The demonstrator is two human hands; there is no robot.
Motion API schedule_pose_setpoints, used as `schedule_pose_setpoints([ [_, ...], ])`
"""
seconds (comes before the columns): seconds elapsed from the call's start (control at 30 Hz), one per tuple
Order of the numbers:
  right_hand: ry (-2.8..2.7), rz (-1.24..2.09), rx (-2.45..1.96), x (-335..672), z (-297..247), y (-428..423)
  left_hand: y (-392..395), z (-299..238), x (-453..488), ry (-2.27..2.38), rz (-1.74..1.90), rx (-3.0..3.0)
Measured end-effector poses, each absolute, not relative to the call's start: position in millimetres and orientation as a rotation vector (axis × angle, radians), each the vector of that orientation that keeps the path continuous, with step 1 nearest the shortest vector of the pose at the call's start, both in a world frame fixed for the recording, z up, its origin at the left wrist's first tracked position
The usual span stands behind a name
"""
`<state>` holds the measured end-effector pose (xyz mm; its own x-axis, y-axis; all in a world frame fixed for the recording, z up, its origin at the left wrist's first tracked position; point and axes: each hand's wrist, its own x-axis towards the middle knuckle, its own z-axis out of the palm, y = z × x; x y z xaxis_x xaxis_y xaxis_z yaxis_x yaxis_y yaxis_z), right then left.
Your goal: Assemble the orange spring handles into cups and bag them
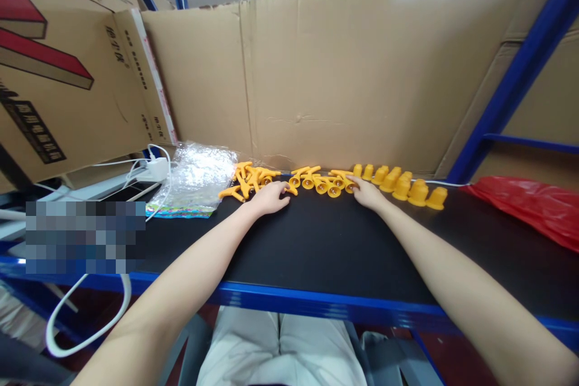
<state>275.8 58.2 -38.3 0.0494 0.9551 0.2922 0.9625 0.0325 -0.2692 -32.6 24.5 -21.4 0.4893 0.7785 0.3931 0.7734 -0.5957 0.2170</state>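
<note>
My left hand (270, 198) is closed at the right end of a loose pile of yellow handle-shaped pieces (244, 184). The tip of one such yellow piece (292, 190) sticks out beside its fingers. My right hand (368, 194) has its fingers on the rightmost of several yellow cup-ended pieces with handles (333, 191); the fingers partly hide it. These pieces lie in a cluster between my hands, their round cups facing me. Right of my right hand, several yellow stepped caps (401, 187) stand in rows, wide rim down.
A tall cardboard sheet (325, 84) backs the black tabletop (316, 247). Clear plastic bags (199, 175) lie left, beside a white charger (157, 170) with cables. At the right are a red plastic bag (529, 208) and a blue post (511, 78). A printed carton (67, 66) stands at the left.
</note>
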Motion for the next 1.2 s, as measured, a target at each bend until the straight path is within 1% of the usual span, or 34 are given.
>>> schedule_pose_setpoints([
  [0.07, -1.917, -0.051, -1.969, 273, -37, 56, 25, -22, -33, 1.398, 0.730, 2.697],
  [0.27, -1.810, -0.321, -2.088, 259, -33, 44, 24, -22, -33, 1.391, 0.736, 2.690],
  [0.4, -1.797, -0.413, -2.106, 257, -30, 40, 23, -20, -32, 1.409, 0.714, 2.681],
  [0.5, -1.833, -0.437, -2.047, 261, -25, 40, 23, -20, -33, 1.400, 0.717, 2.691],
  [0.6, -1.915, -0.482, -1.898, 262, -18, 39, 23, -20, -33, 1.396, 0.722, 2.698],
  [0.67, -1.995, -0.466, -1.760, 260, -15, 38, 23, -20, -33, 1.401, 0.718, 2.699],
  [0.8, -2.197, -0.223, -1.497, 250, -16, 38, 23, -20, -33, 1.385, 0.724, 2.710],
  [0.87, -2.242, -0.158, -1.437, 246, -19, 37, 22, -19, -33, 1.380, 0.731, 2.712],
  [1.2, -2.227, -0.301, -1.491, 249, -26, 40, 21, -18, -33, 1.393, 0.698, 2.685],
])
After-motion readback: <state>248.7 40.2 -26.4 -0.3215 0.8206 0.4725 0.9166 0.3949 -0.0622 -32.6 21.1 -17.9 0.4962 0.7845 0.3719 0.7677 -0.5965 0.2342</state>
